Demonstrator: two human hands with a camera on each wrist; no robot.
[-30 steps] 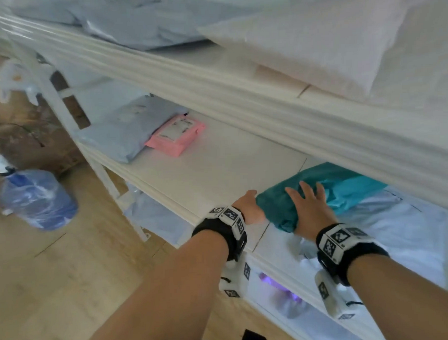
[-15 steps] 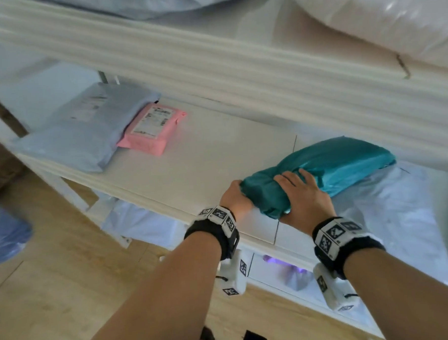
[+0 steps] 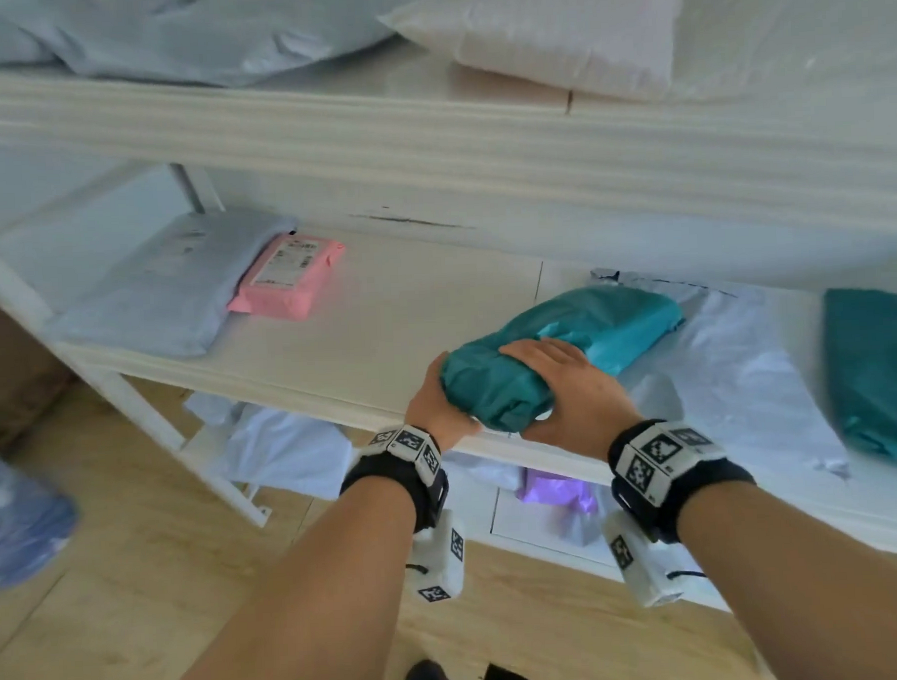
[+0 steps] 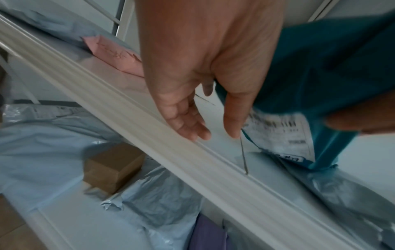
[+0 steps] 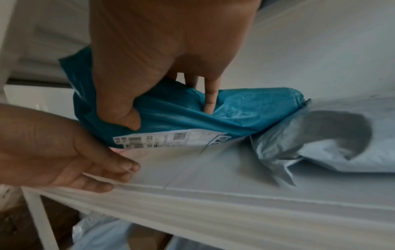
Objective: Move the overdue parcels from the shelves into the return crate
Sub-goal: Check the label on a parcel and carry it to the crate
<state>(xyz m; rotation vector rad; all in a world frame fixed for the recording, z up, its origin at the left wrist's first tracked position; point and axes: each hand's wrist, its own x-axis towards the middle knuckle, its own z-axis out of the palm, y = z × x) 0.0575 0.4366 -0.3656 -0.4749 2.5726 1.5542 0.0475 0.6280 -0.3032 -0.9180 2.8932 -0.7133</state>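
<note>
the teal parcel (image 3: pixel 565 352) has come up off the middle shelf (image 3: pixel 385 353) at its near end since half a second ago, when it lay flatter there; a second ago the right hand was only spread flat on it, so the pickup looks under way and the carry to the return crate, which no view shows, is what remains. going left to right from the teal parcel as landmark: well to its left on the same shelf lie a pale grey bag (image 3: pixel 162 295) and a pink parcel (image 3: pixel 287 277), touching each other and untouched. just left of the parcel's near end, the left hand (image 3: pixel 439 404) cups it, thumb against the plastic and fingers (image 4: pixel 188 121) loosely apart beneath it. on top, the right hand (image 3: pixel 572 391) is clamped on the bundle, thumb dug into the fold and fingers (image 5: pixel 210 99) pressing the film. the parcel's long axis runs from the shelf's front edge back and to the right, near end raised, far end resting on a white bag (image 3: pixel 735 368); its label (image 5: pixel 162 138) faces down. further right lies another teal bag (image 3: pixel 879 367).
</note>
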